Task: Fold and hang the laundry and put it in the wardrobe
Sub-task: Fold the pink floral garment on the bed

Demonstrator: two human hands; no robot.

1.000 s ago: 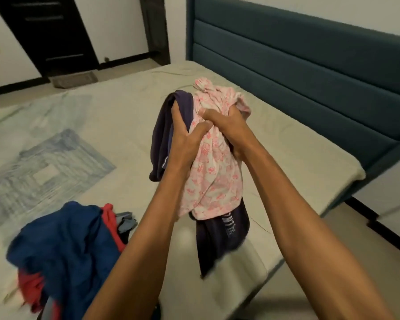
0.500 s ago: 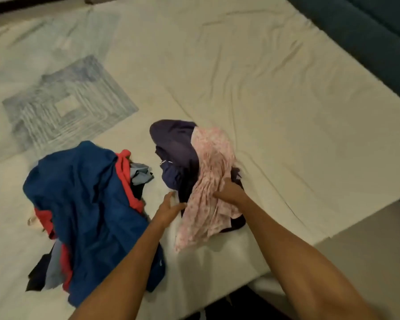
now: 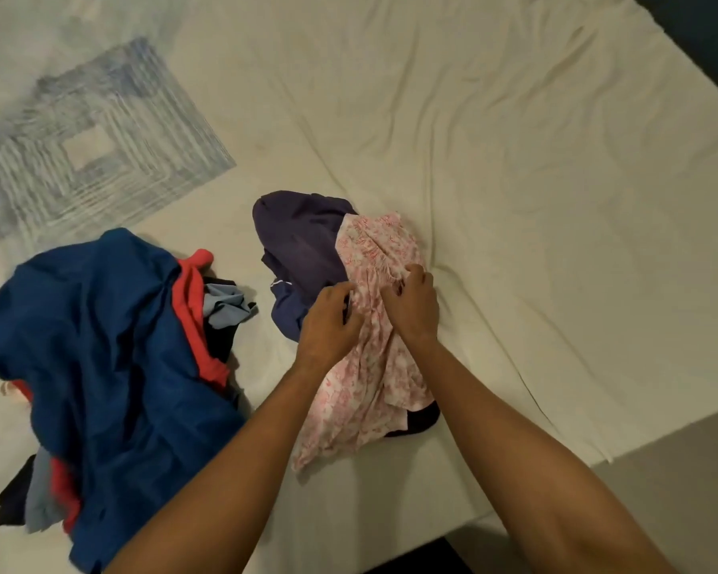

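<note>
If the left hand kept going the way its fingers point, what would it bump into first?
Probably the dark purple garment. The left hand points up the bed, at the seam between that garment and the pink floral one, so depth makes it hard to be sure.

Home bedroom: sheeted bed [image 3: 515,159], laundry heap [image 3: 113,345].

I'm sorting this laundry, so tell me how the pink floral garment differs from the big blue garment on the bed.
The pink floral garment is pale and patterned; the big blue garment is plain and dark. Both hands, left hand and right hand, are on the pink one; the blue one lies untouched. The blue one looks larger. Both are crumpled and unfolded on the bed sheet.
</note>
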